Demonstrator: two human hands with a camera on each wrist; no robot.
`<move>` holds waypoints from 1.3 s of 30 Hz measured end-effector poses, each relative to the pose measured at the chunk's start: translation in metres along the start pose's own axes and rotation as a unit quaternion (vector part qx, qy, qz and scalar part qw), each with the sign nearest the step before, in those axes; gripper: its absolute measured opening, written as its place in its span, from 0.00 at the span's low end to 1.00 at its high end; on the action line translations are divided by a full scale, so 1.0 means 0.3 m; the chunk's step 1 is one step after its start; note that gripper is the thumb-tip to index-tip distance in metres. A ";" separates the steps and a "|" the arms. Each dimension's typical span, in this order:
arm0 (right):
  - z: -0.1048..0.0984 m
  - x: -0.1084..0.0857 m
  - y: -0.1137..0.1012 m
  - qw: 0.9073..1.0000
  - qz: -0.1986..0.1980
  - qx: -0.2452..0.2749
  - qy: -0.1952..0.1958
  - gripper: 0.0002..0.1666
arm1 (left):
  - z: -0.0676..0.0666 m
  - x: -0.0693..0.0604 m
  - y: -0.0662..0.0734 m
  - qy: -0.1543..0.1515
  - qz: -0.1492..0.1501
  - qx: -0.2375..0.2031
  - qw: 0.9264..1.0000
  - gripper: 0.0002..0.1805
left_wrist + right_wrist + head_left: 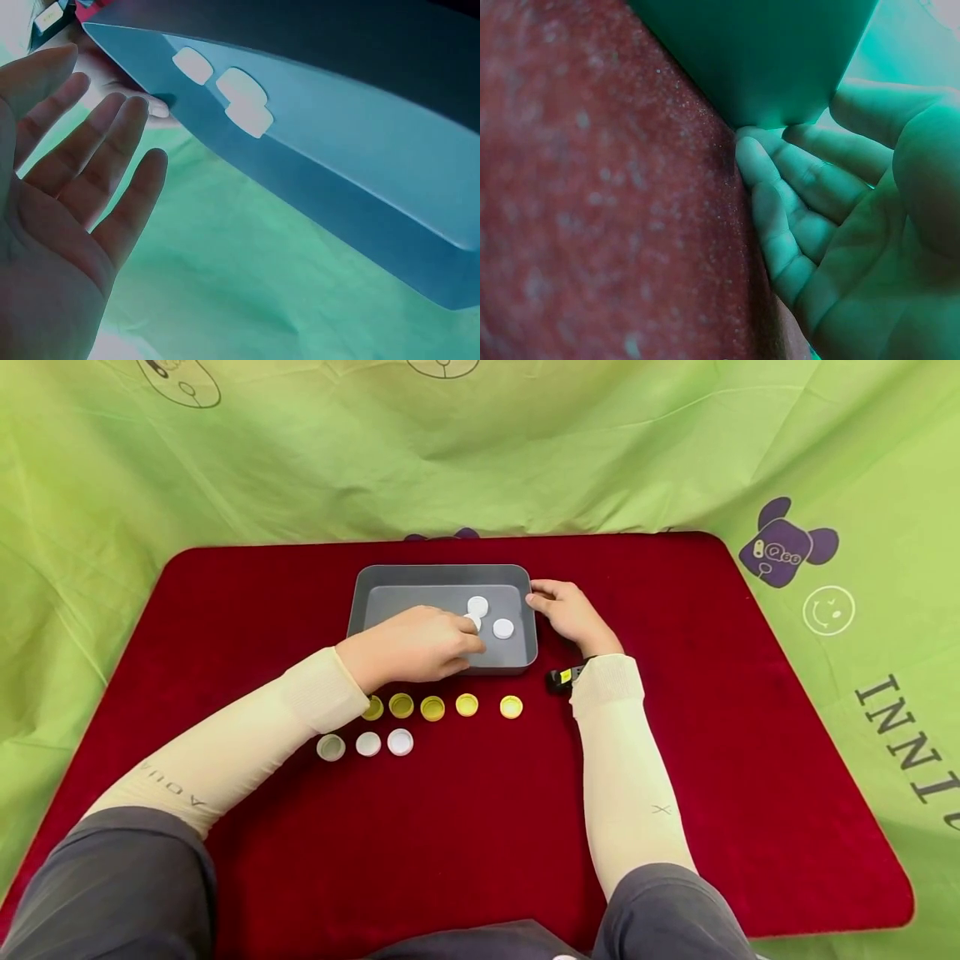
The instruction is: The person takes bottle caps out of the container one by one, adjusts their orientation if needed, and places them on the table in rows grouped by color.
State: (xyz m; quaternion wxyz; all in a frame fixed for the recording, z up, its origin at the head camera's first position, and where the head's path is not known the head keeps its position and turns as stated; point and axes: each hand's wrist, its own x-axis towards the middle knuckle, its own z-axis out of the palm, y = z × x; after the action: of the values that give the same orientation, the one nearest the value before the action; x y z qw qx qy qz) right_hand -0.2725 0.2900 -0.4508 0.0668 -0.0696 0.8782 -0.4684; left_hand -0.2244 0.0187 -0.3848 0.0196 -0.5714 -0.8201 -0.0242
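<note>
A grey rectangular tray [442,575] stands on the red table. White bottle caps [503,628] lie on its floor toward the right; the left wrist view shows three such caps [193,66]. My left hand [423,643] hovers over the tray's near side, its fingertips by the caps. In the left wrist view that hand's fingers [101,169] are spread and loosely bent, with nothing between them. My right hand [573,610] holds the tray's right side, thumb at the rim and fingers against the outer wall. The right wrist view shows those fingers [802,180] at the tray's corner.
In front of the tray runs a row of several yellow caps [432,708], partly behind the left wrist. Nearer me lie three white caps [368,744]. A black device [558,681] sits at the right wrist. Green printed cloth [600,452] hangs behind the red table [480,843].
</note>
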 end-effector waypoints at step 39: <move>-0.008 -0.002 0.004 1.000 0.000 0.005 0.002 0.25 | 0.008 0.127 -0.100 -0.079 -0.061 -0.037 0.994 0.16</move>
State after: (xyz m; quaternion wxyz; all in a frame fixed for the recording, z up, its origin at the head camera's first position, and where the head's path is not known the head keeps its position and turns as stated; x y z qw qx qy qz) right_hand -0.2725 0.2925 -0.4504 0.0655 -0.0688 0.8759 -0.4730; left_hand -0.2658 0.0443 -0.3854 -0.0681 -0.5210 -0.8508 -0.0108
